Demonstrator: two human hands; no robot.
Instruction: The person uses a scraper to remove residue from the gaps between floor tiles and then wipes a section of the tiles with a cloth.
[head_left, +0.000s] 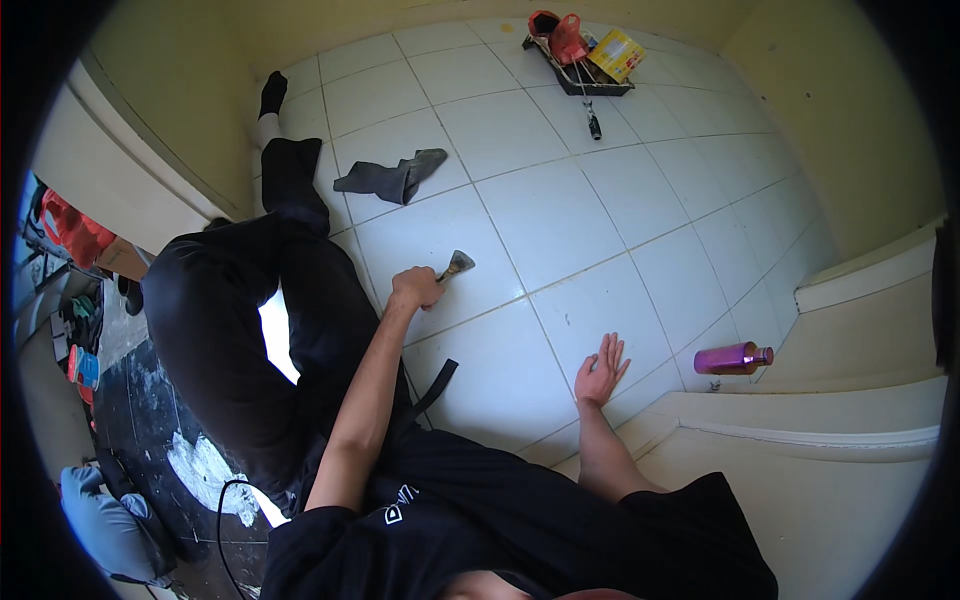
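Observation:
My left hand (418,288) is closed around the handle of a scraper (458,264), whose wide blade points away from me, at or just above the white tiled floor (540,240). Most of the handle is hidden in my fist. To the right, my right hand (602,372) lies flat on the tiles with its fingers stretched out and holds nothing. A crumpled dark grey cloth (392,180) rests on the floor beyond the scraper, near my outstretched leg.
A black paint tray (600,90) at the far side carries a red plastic bag (568,42), a yellow box (616,55) and a roller with a dark handle (594,124). A purple bottle (727,359) lies by the door frame on the right. Clutter fills the left doorway.

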